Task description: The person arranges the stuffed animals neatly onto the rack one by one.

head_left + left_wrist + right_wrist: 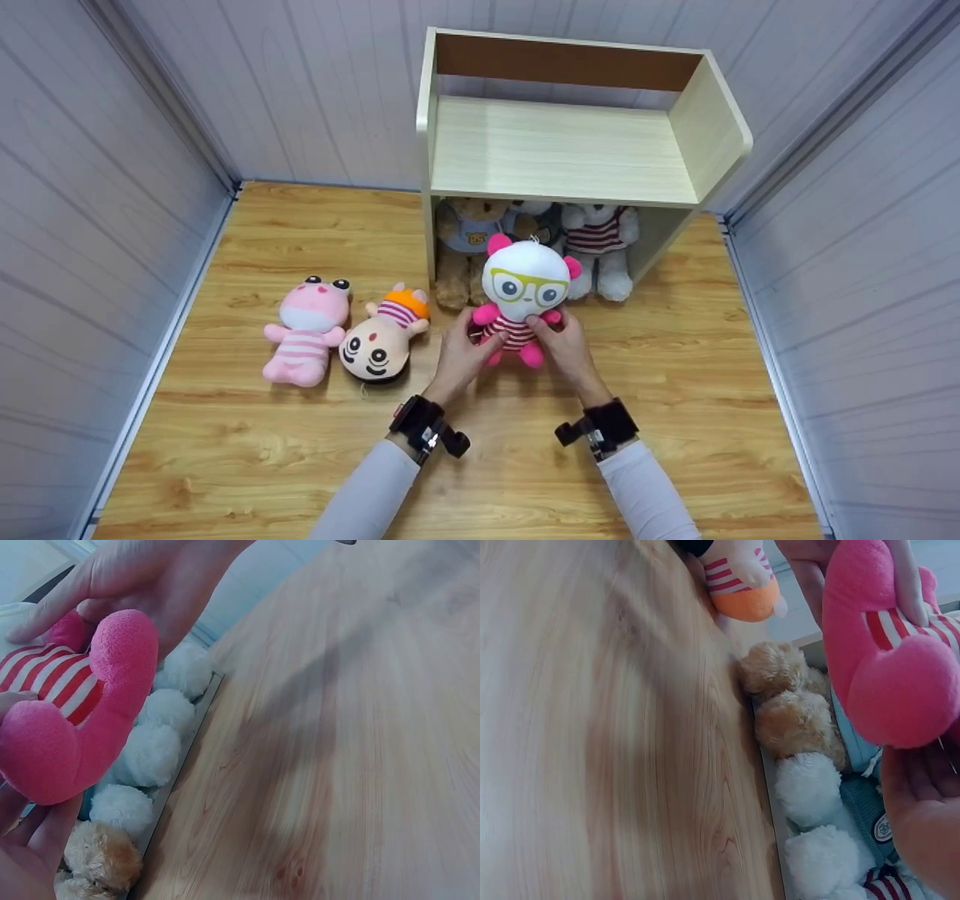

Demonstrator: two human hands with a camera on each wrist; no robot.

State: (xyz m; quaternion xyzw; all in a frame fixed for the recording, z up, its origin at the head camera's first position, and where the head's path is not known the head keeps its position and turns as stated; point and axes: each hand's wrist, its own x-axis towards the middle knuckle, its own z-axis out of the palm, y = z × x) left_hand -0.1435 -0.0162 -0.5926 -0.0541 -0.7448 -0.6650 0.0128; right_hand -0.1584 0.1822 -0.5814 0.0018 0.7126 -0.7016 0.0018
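Both hands hold a plush panda [525, 281] with pink ears and limbs, yellow glasses and a red-and-white striped body. My left hand [463, 351] grips its body from the left, thumb across the striped front. On the other side my right hand [566, 346] grips it, thumb just under the chin. The panda is upright, facing me, in front of the shelf's lower compartment. In the left wrist view its pink legs [124, 682] hang above the wooden surface. Behind it, a brown teddy bear [456, 262] and a white bear in a striped shirt [600, 247] sit inside, with another bear partly hidden between them.
A pale wooden shelf [562, 150] stands against the back wall, its upper level bare. To the left, a pink frog plush [304, 330] and a plush doll with orange shorts [382, 337] lie on the wooden surface [675, 450]. Panelled walls rise on both sides.
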